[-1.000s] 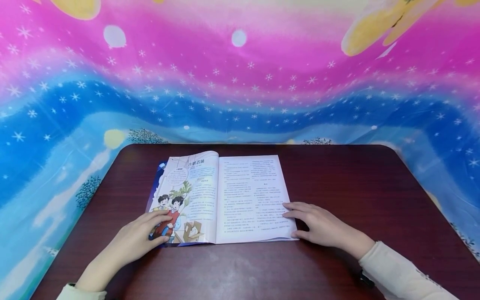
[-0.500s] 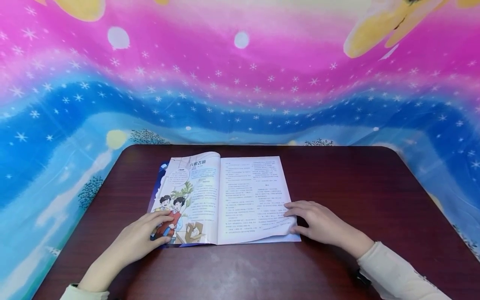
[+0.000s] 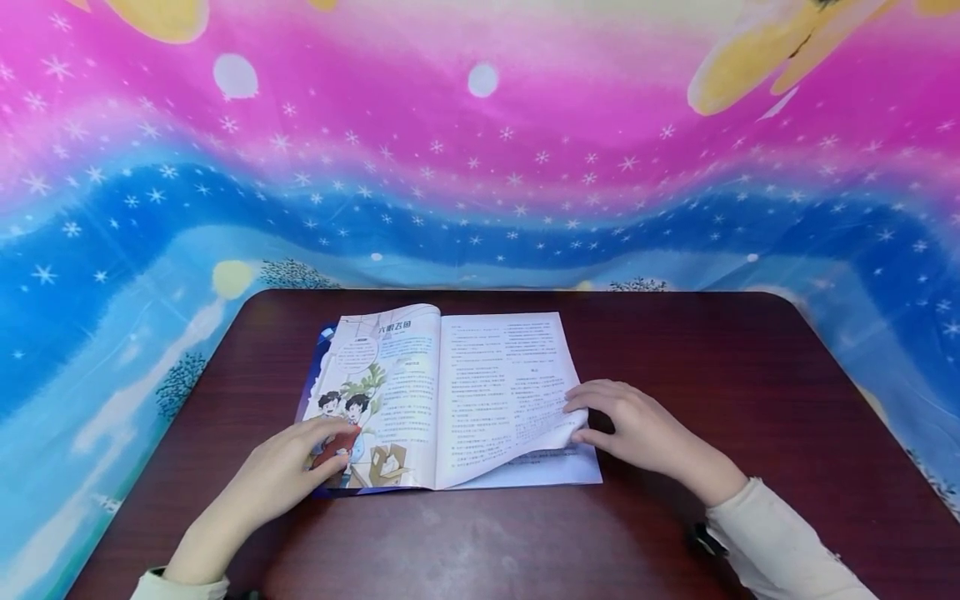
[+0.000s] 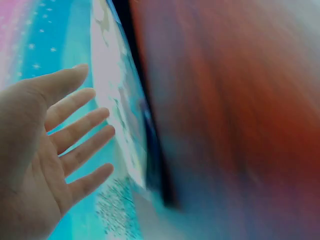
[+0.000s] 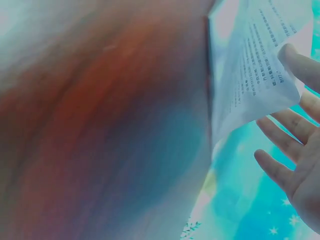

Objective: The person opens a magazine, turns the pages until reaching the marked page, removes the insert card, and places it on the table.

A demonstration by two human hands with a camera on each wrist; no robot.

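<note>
An open magazine (image 3: 491,375) lies on the dark table, its left page showing a cartoon of two figures and its right page covered with printed text. My right hand (image 3: 648,433) pinches the lower right corner of the right page (image 3: 547,437) between thumb and fingers. That corner is lifted and curled, baring the page beneath. In the right wrist view the lifted page (image 5: 260,65) lies between the thumb and the fingers, the lower ones spread loose. My left hand (image 3: 281,467) is at the left page's lower outer edge; its fingers look relaxed and apart in the left wrist view.
The dark reddish-brown table (image 3: 697,358) has rounded far corners. Behind and around it hangs a pink and blue cloth (image 3: 480,175) with snowflakes. A dark blue cover edge (image 3: 307,383) sticks out under the left page.
The right hand has drawn the right page's lower corner up and inward, baring more of the sheet below. The left hand has shifted slightly to the right over the left page.
</note>
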